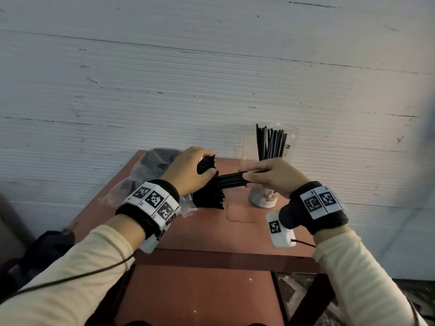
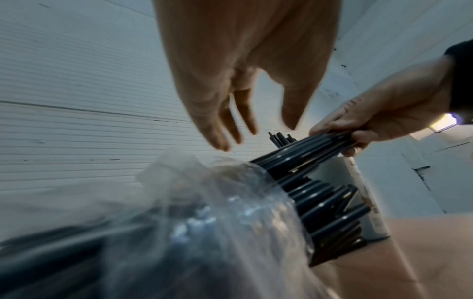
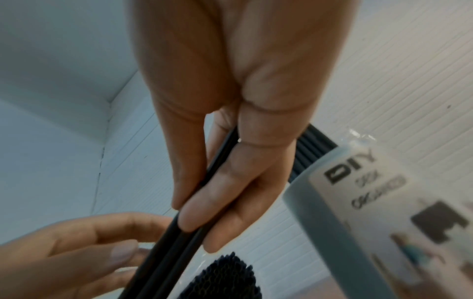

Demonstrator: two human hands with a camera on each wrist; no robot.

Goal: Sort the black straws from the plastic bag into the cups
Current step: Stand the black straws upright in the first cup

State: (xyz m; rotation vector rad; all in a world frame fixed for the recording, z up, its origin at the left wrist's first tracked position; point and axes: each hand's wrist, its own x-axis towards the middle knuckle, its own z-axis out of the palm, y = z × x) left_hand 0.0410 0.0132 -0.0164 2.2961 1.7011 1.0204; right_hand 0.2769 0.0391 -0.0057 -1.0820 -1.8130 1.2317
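Several black straws pinched in the right hand, cup close behind it

Several black straws (image 1: pixel 231 178) lay nearly level in the right hand (image 1: pixel 270 177), long axis running from 9 to 3 o'clock, thumb and fingers closed around them. The clear cup (image 1: pixel 268 142), already holding upright straws, stood at about 12 o'clock from that hand, nearer to it than to the left. The left hand (image 1: pixel 188 172) hovered over the bag's mouth; its wrist view showed loosely extended fingers gripping nothing. The plastic bag (image 1: pixel 146 177) lay on the tabletop (image 1: pixel 211 234) at 10 o'clock, glossy, thin straw ends (image 1: pixel 209 198) fanning out.
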